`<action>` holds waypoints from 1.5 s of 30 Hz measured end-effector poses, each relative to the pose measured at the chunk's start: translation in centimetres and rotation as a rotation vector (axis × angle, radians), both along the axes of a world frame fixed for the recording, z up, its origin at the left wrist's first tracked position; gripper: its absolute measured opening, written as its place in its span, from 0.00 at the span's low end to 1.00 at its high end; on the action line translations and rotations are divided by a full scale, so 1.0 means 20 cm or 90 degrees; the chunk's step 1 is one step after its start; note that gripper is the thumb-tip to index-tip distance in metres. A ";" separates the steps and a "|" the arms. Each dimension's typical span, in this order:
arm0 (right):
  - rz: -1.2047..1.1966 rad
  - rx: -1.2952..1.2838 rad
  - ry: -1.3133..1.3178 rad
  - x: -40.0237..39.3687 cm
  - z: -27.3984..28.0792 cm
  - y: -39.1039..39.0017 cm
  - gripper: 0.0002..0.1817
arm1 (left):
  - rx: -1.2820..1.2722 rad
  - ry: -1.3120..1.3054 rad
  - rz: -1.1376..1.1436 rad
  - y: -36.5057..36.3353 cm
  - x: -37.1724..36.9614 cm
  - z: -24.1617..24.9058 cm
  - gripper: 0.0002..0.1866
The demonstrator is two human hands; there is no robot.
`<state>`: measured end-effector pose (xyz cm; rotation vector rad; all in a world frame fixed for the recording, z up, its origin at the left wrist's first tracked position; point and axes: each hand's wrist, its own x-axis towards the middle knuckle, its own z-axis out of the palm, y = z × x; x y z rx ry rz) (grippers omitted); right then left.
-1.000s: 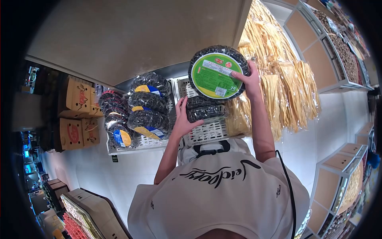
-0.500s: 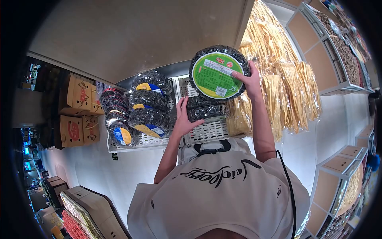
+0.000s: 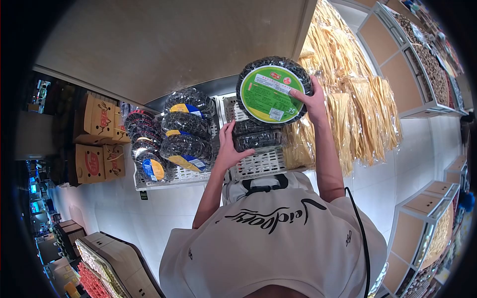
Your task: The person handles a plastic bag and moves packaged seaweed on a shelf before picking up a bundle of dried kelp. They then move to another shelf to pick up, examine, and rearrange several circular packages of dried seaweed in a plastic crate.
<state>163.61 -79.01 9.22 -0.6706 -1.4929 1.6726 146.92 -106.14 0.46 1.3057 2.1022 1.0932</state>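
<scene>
My right hand grips the right edge of a round, clear-wrapped pack of dark dried seaweed, thumb across its green and yellow label. The pack is held up above a white plastic crate, its label facing me. Below it, more dark seaweed packs stand on edge in the crate, partly hidden by the raised one. At their left end is my left hand, fingers spread, with the thumb near the front pack.
On the left, another crate holds seaweed packs with yellow and blue labels. Bagged pale yellow dried sticks are heaped on the right. A large board rises behind the crates. Cardboard boxes stand at far left.
</scene>
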 end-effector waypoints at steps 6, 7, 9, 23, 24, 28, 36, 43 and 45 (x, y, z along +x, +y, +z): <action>0.008 0.007 -0.015 0.01 0.00 0.00 0.29 | -0.103 0.060 -0.068 0.02 -0.04 0.17 0.64; 0.018 0.013 -0.014 0.01 0.00 0.01 0.29 | -0.075 0.085 -0.074 0.02 -0.04 0.16 0.63; 0.033 0.023 -0.013 0.02 0.01 0.01 0.29 | -0.042 0.099 -0.087 0.04 -0.04 0.13 0.60; -0.060 -0.026 0.083 0.15 0.00 0.06 0.31 | -0.005 0.103 -0.064 0.13 -0.10 0.20 0.47; -0.068 -0.035 0.103 0.18 0.00 0.08 0.31 | -0.011 0.099 -0.060 0.14 -0.11 0.24 0.47; -0.096 -0.046 0.134 0.26 -0.01 0.15 0.31 | -0.017 0.107 -0.039 0.21 -0.19 0.27 0.47; -0.128 -0.038 0.138 0.34 -0.01 0.16 0.29 | 0.031 0.044 -0.093 0.51 -0.44 0.13 0.62; -0.119 0.006 0.033 0.45 -0.01 0.09 0.31 | 0.017 0.261 0.023 0.54 -0.44 0.17 0.65; -0.074 -0.003 -0.008 0.46 0.00 0.03 0.33 | 0.069 0.247 0.080 0.51 -0.42 0.11 0.60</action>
